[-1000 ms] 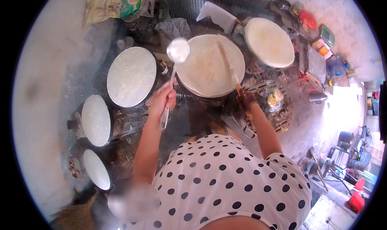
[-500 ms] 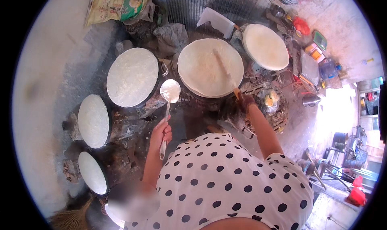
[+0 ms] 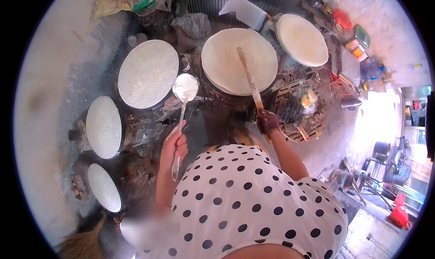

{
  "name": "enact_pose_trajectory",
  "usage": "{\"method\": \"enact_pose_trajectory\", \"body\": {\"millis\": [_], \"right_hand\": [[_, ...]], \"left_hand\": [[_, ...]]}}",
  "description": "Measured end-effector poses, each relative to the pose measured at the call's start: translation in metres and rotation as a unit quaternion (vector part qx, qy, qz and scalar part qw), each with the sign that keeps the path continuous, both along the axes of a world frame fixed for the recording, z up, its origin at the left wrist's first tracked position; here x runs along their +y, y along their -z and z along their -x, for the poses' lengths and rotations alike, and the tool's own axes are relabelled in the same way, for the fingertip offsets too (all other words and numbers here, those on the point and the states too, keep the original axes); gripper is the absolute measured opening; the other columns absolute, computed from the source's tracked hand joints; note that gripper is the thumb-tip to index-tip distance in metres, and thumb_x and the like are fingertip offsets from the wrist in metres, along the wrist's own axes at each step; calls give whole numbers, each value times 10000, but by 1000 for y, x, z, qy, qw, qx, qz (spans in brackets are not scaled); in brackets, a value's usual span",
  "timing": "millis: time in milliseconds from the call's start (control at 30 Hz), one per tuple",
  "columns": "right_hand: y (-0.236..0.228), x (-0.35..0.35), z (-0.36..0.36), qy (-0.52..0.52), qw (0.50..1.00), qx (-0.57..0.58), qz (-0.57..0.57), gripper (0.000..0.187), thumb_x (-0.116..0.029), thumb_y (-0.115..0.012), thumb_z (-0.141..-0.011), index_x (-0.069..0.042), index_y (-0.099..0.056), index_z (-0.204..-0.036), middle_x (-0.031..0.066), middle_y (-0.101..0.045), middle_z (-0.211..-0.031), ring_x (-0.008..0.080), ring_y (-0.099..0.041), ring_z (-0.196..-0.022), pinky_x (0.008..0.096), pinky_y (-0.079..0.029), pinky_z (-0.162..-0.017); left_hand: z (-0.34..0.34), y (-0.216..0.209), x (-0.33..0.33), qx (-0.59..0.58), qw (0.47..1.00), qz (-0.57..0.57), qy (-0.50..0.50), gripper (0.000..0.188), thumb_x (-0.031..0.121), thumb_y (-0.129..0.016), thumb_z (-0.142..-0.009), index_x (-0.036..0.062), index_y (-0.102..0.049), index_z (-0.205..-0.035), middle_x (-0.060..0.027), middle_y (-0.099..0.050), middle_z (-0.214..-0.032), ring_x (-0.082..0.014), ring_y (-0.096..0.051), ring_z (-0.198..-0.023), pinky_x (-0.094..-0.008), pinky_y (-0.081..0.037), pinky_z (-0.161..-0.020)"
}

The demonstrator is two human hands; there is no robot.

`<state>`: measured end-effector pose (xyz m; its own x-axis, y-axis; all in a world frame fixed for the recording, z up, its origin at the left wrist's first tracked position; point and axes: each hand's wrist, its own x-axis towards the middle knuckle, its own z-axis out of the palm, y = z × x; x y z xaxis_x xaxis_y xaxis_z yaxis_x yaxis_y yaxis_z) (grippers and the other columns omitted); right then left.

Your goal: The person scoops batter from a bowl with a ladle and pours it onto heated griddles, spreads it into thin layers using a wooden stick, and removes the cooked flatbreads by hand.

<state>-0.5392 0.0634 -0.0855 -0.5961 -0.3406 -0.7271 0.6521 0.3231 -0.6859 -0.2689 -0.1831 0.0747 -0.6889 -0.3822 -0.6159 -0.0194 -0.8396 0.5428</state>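
My left hand (image 3: pixel 174 145) is closed around the handle of the ladle (image 3: pixel 183 105). Its bowl, full of white batter, hangs just beside the big round griddle (image 3: pixel 147 73). The ladle's long axis runs from 6 to 12 o'clock, bowl at 12. If I tilt it, batter may spill on the dark stove. My right hand (image 3: pixel 267 122) grips the long flat stick (image 3: pixel 248 77), which lies across the crepe (image 3: pixel 239 61) and points to 11 o'clock; pressing could tear it.

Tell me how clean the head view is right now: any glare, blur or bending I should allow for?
Head view: strong fisheye bending, black corners; daylight blows out the right edge beyond the metal pot; a smeared patch sits bottom left near the broom; the ladle in the left hand and the long stick in the right hand look sharp.
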Motion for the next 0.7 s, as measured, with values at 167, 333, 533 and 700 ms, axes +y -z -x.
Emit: {"method": "enact_pose_trajectory", "body": {"millis": [167, 333, 533, 700], "right_hand": [[63, -2, 7, -30, 994, 63, -78, 450, -528, -556, -884, -122, -578, -690, 2, -485, -497, 131, -430, -357, 302, -276, -341], [39, -31, 34, -69, 991, -4, -118, 498, -547, -542, -880, -98, -585, -668, 11, -503, -503, 151, -451, -364, 312, -301, -351], [60, -1, 23, -172, 966, 181, -75, 499, -521, -557, -880, -88, -567, -631, 31, -519, -517, 161, -456, -364, 318, -325, -349], [41, 58, -30, -48, 988, -89, -120, 437, -440, -545, -909, -77, -586, -668, 37, -472, -467, 154, -400, -320, 316, -290, -321]], "left_hand": [[0, 20, -1, -18, 997, -66, 31, 366, 156, -407, -987, 76, -428, -1344, 39, -396, -663, -30, -328, -389, -192, -275, -358], [-6, 27, -6, 2, 997, -72, 40, 382, 159, -387, -993, 62, -396, -1363, 42, -403, -663, -24, -347, -389, -197, -326, -351], [-1, 20, -10, 13, 997, -68, 42, 358, 158, -414, -984, 72, -441, -1331, 40, -405, -661, -30, -345, -393, -199, -297, -360], [-17, 18, -19, 33, 996, -77, 39, 365, 140, -410, -983, 60, -429, -1338, 39, -406, -659, -32, -347, -394, -191, -298, -358]]}}
